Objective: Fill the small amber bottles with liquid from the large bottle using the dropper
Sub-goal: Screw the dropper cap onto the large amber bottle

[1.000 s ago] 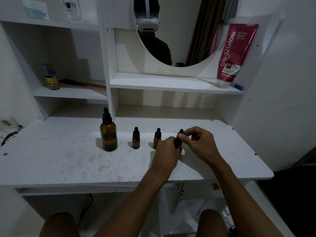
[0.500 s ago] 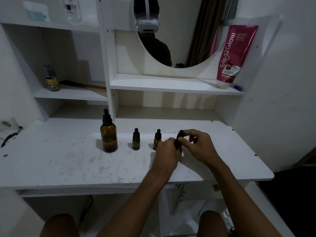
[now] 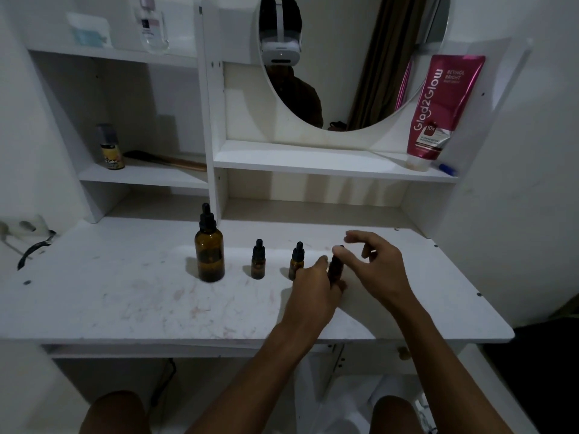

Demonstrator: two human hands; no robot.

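Note:
A large amber bottle with a black dropper cap stands on the white desk. To its right stand a small amber bottle and a second one, both capped. My left hand grips a third small bottle by its body, and this bottle rests on the desk. My right hand hovers just right of that bottle's cap with fingers spread. Its thumb tip sits at the cap top, and motion blur hides any contact.
Shelves rise behind the desk, with a pink tube on the right shelf and a small spray can on the left shelf. A round mirror hangs above. A wall socket with a cable sits at the far left.
My right hand has let go of its pinch on the third bottle's cap and spread its fingers. My left hand still holds the bottle in the same spot.

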